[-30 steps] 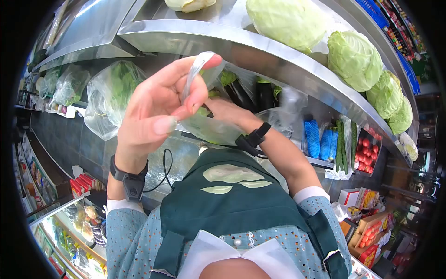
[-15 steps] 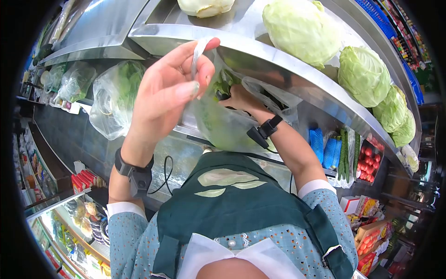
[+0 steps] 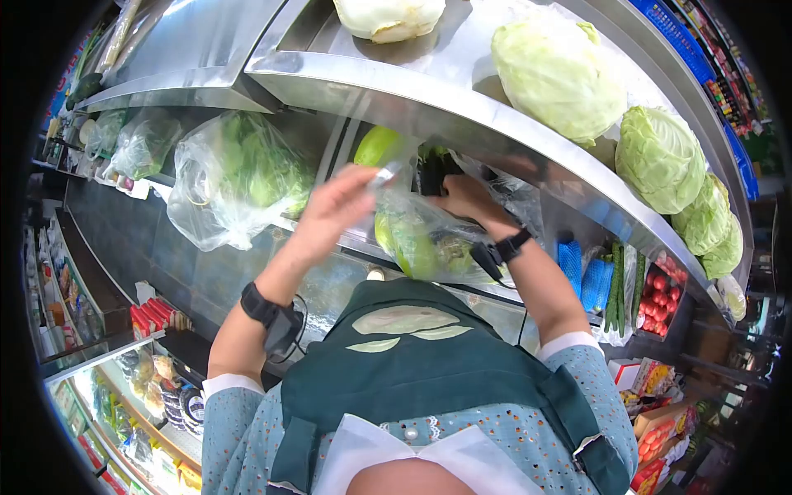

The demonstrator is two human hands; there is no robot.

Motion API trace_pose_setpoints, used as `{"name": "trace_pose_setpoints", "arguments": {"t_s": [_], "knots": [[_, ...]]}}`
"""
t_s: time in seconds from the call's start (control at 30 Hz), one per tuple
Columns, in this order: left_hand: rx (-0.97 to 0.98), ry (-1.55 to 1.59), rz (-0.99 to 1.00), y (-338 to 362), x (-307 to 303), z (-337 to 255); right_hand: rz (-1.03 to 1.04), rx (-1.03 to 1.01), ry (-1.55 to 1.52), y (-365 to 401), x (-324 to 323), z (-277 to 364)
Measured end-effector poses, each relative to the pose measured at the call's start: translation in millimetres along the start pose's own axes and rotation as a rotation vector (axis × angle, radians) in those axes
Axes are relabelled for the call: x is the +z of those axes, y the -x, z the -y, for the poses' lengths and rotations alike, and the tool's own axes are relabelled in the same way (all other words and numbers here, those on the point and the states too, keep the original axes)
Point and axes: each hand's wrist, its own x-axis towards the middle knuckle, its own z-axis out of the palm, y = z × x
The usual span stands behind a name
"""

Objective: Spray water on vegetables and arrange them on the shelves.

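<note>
My left hand is closed on the edge of a clear plastic bag, blurred by motion, beneath the steel shelf. Long green vegetables show through the bag's film. Another light green vegetable lies just behind my left hand. My right hand reaches under the shelf lip beside dark produce and crumpled plastic; its fingertips are partly hidden, so what it grips cannot be made out.
Cabbages line the steel upper shelf. To the left sits a clear bag of leafy greens. Cucumbers, blue-netted items and tomatoes are at the right. A black cable hangs by my left wrist.
My left hand has moved down and toward the right, drawing the bag's edge lower. My right hand has shifted slightly right and down. The light green vegetables are now exposed to view.
</note>
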Motion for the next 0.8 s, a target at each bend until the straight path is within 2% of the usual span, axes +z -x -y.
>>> {"name": "trace_pose_setpoints", "arguments": {"t_s": [0.03,0.1,0.13,0.2,0.23,0.27,0.3,0.33,0.37,0.4,0.47,0.5,0.57,0.6,0.63,0.7,0.73,0.8], "knots": [[0.005,-0.029,-0.112,-7.3,-9.3,9.5,0.036,-0.051,-0.017,13.5,-3.0,-6.6],[-0.091,0.280,-0.267,-25.7,-32.7,66.0,0.068,-0.086,-0.041,36.3,-0.6,-24.5],[-0.090,0.282,-0.250,-35.9,-42.4,94.3,0.039,-0.040,0.011,45.2,2.7,-36.3],[-0.199,0.064,-0.405,-59.3,-59.2,147.7,0.004,0.027,0.061,66.0,1.5,-44.4],[-0.198,0.068,-0.383,-73.3,-68.4,173.4,-0.089,0.082,0.137,82.1,-6.8,-41.9],[-0.084,-0.399,-0.303,-86.5,-75.4,198.4,-0.177,0.139,0.214,98.2,-12.2,-39.6],[0.047,-0.859,-0.208,-95.6,-71.9,205.3,-0.174,0.165,0.211,112.0,-13.1,-39.3],[-0.017,-0.852,-0.133,-104.7,-67.2,202.8,-0.225,0.162,0.244,124.7,-13.6,-39.6],[-0.004,-0.844,-0.108,-118.7,-63.2,217.6,-0.277,0.159,0.279,138.0,-16.0,-38.9],[0.010,-1.013,-0.027,-138.6,-63.5,247.1,-0.248,0.175,0.343,151.8,-23.6,-31.8],[0.116,-1.170,0.155,-152.3,-51.0,235.4,-0.179,0.210,0.337,178.1,-38.3,-17.8],[0.132,-1.164,0.166,-158.9,-47.9,247.1,-0.107,0.217,0.328,188.1,-40.3,-14.0],[0.006,-0.976,-0.024,-169.8,-48.2,280.6,-0.138,0.207,0.342,201.5,-37.7,-10.9],[0.076,-1.125,-0.097,-166.1,-41.4,266.3,-0.169,0.224,0.354,206.3,-39.2,-6.9],[0.084,-1.126,-0.093,-162.0,-35.0,236.0,-0.201,0.238,0.366,209.8,-41.0,-4.3],[-0.277,-0.885,-0.097,-146.7,-25.7,173.6,-0.218,0.270,0.355,214.5,-40.3,-7.4],[-0.279,-0.890,-0.098,-135.2,-27.8,168.3,-0.233,0.272,0.319,215.5,-37.0,-13.1],[-0.079,-0.454,-0.311,-109.7,-37.1,157.8,-0.256,0.266,0.273,208.7,-30.4,-23.9]]}}
